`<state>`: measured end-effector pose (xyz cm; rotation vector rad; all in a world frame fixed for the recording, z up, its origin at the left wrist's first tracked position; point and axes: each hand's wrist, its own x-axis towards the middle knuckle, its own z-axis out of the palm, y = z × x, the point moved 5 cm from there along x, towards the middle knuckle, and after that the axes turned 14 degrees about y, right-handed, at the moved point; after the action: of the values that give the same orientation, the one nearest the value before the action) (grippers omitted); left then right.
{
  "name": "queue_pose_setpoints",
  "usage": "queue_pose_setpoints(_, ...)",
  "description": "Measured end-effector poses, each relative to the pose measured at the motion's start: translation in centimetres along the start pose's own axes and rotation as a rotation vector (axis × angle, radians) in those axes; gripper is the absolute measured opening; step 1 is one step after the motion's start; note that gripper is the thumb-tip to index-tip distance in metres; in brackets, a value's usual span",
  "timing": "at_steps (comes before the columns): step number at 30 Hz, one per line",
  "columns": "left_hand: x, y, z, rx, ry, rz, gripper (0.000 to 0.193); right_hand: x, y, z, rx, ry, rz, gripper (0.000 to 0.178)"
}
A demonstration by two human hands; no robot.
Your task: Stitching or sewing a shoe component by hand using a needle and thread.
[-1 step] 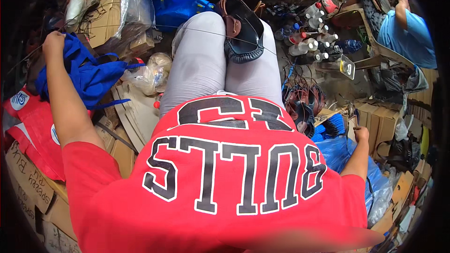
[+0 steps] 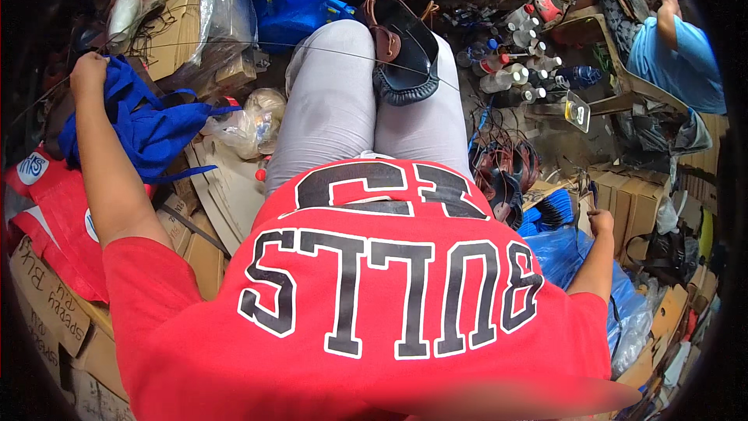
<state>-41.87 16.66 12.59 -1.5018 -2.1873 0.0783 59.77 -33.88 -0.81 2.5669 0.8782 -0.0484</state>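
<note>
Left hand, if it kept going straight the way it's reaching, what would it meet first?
The left hand already grips the blue fabric bag; straight beyond it probably lie the flattened cardboard pieces, though depth is unclear.

Plastic bottles (image 2: 518,70) cluster beside cardboard boxes (image 2: 631,195) and red bags (image 2: 54,218).

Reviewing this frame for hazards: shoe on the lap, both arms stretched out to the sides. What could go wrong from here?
1. The shoe rests loose on the thighs with neither hand on it, so it could slide off toward the bottles on the floor.
2. The thread runs taut from the left hand across the lap; it may snag the blue bag beside that hand.
3. The right hand works low among blue plastic and cardboard boxes, its grip hard to see.
</note>
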Motion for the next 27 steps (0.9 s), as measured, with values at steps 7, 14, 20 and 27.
queue_pose_setpoints(7, -19.2, 27.9, -12.8, -1.301, -0.085, 1.012, 0.029, -5.6, -27.5, -10.9, 1.012, -0.139, -0.745, 0.015)
queue_pose_setpoints(14, -27.4, 38.4, -13.9, -1.377, -0.539, 1.164, 0.025, -12.8, -43.7, -21.6, 1.322, -0.173, -1.036, 0.012)
queue_pose_setpoints(20, -28.1, 38.5, -12.7, -1.508, -0.817, 1.142, 0.02, -12.6, -44.9, -19.3, 1.315, -0.346, -1.05, 0.012)
queue_pose_setpoints(27, -28.4, 38.7, -11.5, -1.541, -0.921, 1.027, 0.02, -13.4, -45.0, -17.9, 1.292, -0.388, -0.979, 0.009)
